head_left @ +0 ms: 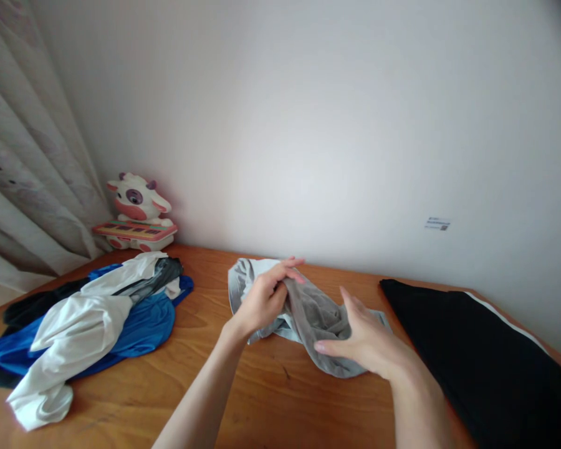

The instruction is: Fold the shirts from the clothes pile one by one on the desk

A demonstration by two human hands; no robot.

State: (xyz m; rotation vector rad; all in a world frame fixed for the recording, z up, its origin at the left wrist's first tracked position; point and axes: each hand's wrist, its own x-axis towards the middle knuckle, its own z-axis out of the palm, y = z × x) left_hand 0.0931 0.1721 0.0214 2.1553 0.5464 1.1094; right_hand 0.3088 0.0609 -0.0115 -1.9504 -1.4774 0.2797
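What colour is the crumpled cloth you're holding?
The crumpled cloth is grey, paler along its edges; best seen in the head view.

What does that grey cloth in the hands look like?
The grey cloth is soft, thin and crumpled, with a paler edge or lining showing at its left end. It lies bunched on the wooden table, about in the middle. The left hand pinches an upper fold and lifts it a little. The right hand lies on its lower right part; whether it grips is unclear.
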